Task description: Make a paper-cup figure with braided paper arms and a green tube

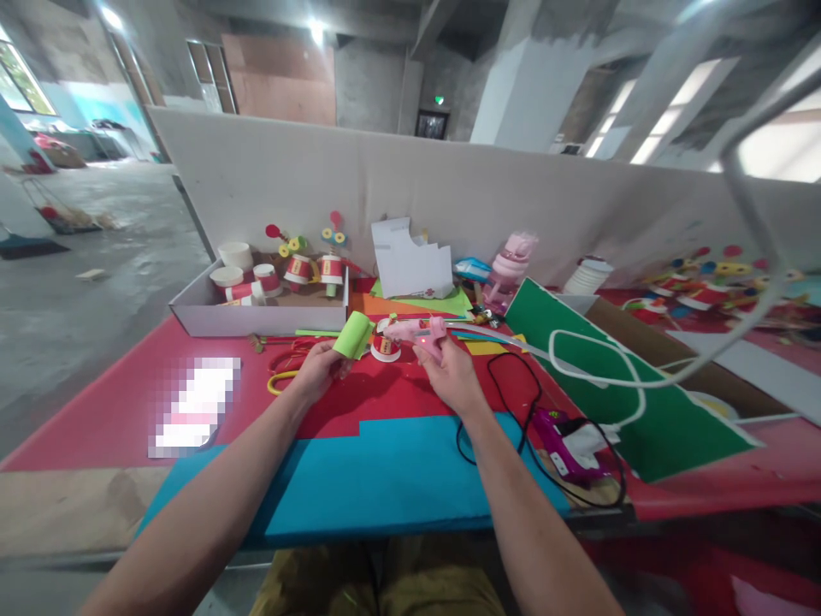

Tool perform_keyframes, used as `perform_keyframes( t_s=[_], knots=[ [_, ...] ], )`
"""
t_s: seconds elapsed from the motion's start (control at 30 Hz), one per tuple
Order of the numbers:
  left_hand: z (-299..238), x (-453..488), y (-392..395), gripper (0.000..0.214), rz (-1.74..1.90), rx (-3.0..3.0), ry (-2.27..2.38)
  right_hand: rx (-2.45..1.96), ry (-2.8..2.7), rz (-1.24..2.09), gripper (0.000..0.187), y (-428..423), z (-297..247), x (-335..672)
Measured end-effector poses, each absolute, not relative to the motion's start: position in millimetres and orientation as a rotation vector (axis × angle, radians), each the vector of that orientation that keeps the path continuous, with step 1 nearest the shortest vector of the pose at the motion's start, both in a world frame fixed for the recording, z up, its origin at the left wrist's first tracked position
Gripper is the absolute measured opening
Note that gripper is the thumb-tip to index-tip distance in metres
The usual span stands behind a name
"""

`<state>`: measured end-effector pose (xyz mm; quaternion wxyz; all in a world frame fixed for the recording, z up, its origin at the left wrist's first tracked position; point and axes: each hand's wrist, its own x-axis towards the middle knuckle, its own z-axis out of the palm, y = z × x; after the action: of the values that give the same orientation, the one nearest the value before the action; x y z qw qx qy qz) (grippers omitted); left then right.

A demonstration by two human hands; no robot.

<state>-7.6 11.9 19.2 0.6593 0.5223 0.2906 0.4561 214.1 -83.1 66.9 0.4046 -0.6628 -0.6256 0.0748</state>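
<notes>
Between the fingers of my left hand [322, 368] is a curled piece of lime-green paper [354, 335], held up off the table. My right hand [449, 368] grips a pink glue gun [416, 330], its nozzle pointing left toward the green paper. A clear gap shows between nozzle and paper. Behind and just below the nozzle stands a small red and white paper cup [386, 349] on the red table covering. Scissors with yellow handles [277, 382] lie beside my left hand, partly hidden by it.
A white box [256, 318] at the back left holds paper cups and decorated cup figures. Blue sheet [385, 488] covers the front edge. At the right are a purple power strip [568, 445], a black cable and a green board [616, 385]. A phone-like blurred rectangle [196, 406] lies left.
</notes>
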Motion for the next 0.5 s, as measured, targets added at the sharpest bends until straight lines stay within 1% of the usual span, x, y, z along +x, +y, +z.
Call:
perform_keyframes(
  t_s=[0.07,0.13,0.2,0.27,0.33,0.4,0.5],
  knots=[
    [18.2,-9.0,13.9,0.017,1.043,1.109,0.661,-1.669,-1.549,0.373,0.035,-82.6,66.7,222.2],
    [17.5,-10.2,15.5,0.016,1.053,1.062,0.638,-1.697,-1.499,0.559,0.037,-82.9,64.5,231.4],
    [17.5,-10.7,16.1,0.016,1.056,1.045,0.606,-1.741,-1.454,0.679,0.041,-83.5,60.1,241.8],
    [18.2,-10.5,15.9,0.017,1.054,1.039,0.585,-1.778,-1.464,0.741,0.038,-83.5,54.3,253.2],
    [19.2,-10.0,15.0,0.018,1.051,1.032,0.583,-1.813,-1.531,0.696,0.034,-83.0,48.1,265.3],
    [20.2,-9.5,14.2,0.019,1.05,1.027,0.591,-1.855,-1.624,0.573,0.033,-81.8,42.2,276.8],
    [21.3,-9.4,13.4,0.018,1.045,1.036,0.595,-1.963,-1.72,0.479,0.039,-80.3,34.8,290.6]
  ],
)
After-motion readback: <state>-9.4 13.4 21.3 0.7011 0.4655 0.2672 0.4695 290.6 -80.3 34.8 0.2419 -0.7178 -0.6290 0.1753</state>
